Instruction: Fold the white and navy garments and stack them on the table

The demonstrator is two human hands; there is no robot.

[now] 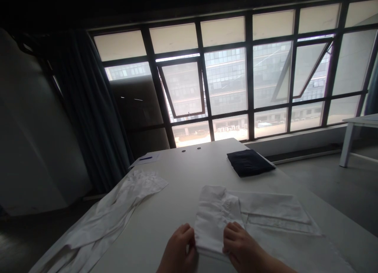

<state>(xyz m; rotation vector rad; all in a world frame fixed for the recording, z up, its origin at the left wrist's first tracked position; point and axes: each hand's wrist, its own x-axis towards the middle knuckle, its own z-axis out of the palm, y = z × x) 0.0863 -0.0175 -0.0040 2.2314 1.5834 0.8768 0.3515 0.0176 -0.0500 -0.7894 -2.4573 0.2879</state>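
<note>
A white garment [217, 210], partly folded, lies in front of me on the white table [189, 170]. Its folded-over part is on the left, while a long flat strip and a thin layer spread to the right. My left hand [181, 247] pinches the left edge of the folded part with curled fingers. Closed on the near edge of the same part, a little to the right, is my right hand [240, 243]. Some of the cloth under the fingers is hidden.
Another white garment [109, 218] lies crumpled along the table's left edge. A folded dark cloth [249, 162] sits at the back right. Paper with a blue pen [145, 158] is at the far left corner. Beyond stand windows, a dark curtain [91, 115] and another table [348, 143].
</note>
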